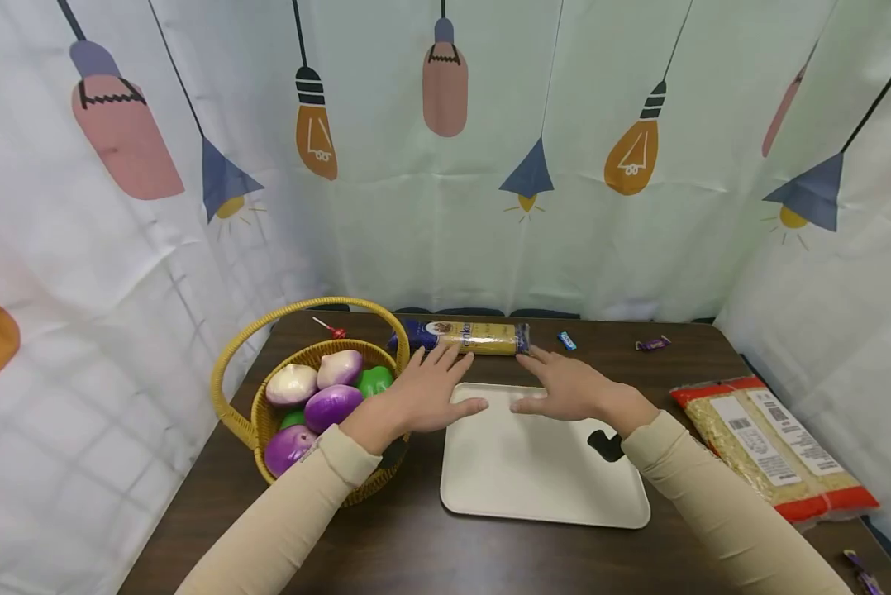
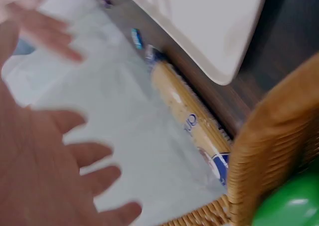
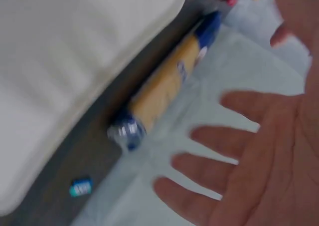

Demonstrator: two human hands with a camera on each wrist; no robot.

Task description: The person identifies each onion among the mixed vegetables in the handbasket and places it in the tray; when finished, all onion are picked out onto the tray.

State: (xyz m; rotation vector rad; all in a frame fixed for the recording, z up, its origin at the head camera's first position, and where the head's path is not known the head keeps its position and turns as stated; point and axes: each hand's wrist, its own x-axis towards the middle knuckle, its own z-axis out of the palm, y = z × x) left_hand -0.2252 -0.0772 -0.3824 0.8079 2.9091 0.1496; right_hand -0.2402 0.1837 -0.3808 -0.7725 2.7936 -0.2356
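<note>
Hovering near one tray (image 1: 535,483), one pasta packet (image 1: 490,337), two hands (image 1: 425,390) (image 1: 574,388) have each grip spread.

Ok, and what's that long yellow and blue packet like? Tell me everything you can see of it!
The long packet looks like shiny plastic, dark blue at both ends, with lettering and a yellow middle that may be spaghetti. It lies flat on the table, behind the tray. In the head view, the basket's handle crosses its left end. The left hand and right hand are near, but neither grips it.
</note>
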